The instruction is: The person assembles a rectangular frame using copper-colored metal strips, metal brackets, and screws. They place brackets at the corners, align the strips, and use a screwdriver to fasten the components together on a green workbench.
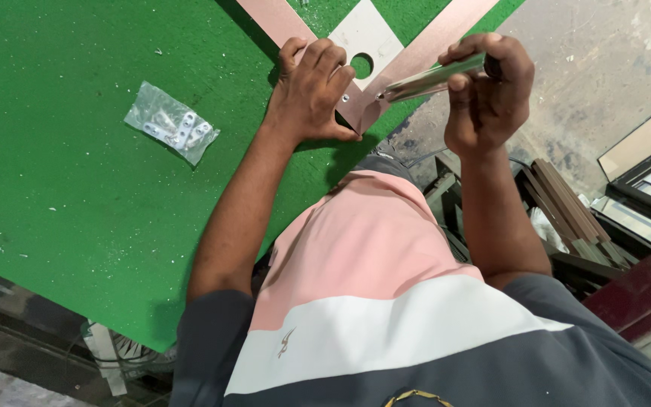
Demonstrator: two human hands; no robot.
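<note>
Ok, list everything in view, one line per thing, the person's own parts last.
table: one, green felt top, fills the left and middle.
frame: one, two copper-brown strips meeting in a corner at the table's edge, under the left hand.
plate: one, pale, with a round hole, inside the frame corner.
bag: one, clear plastic, holding small silver brackets, on the table left of the hands.
tool: one, silver, slim, tip at the frame corner.
stacked strips: several, brown, on the floor at right.
shirt: one, pink, white and grey bands.
left hand: pressed flat on the frame corner.
right hand: closed round the tool.
</note>
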